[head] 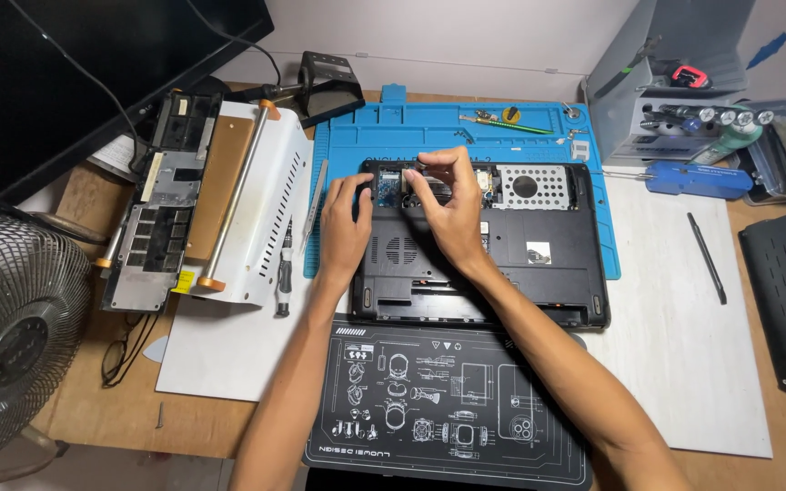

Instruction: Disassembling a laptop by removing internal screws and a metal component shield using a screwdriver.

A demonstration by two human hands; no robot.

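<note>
Nearest the camera, black work mat [448,405] with white diagrams is lying at the table edge, both forearms crossing over it. Beyond it, upturned black laptop [493,241] is resting on blue repair mat [429,127], underside facing up. Covers are already off along its far edge: perforated metal drive bay [539,186] and small blue circuit card [387,185] are showing. Main bottom shell is still in place, so teardown looks early-to-middle.

Left hand [343,227] is bracing the laptop's left side, fingers spread, thumb near the card. Right hand [448,205] is pinching fingertips together over the open compartment; what they are clamping is hidden.

Around: precision screwdriver [283,273] and thin metal pry tool [314,205] left of the laptop, white metal housing [256,200], desk fan [15,332], blue electric screwdriver [698,179], black stylus tool [707,257] right. Nothing is blocking the hands.
</note>
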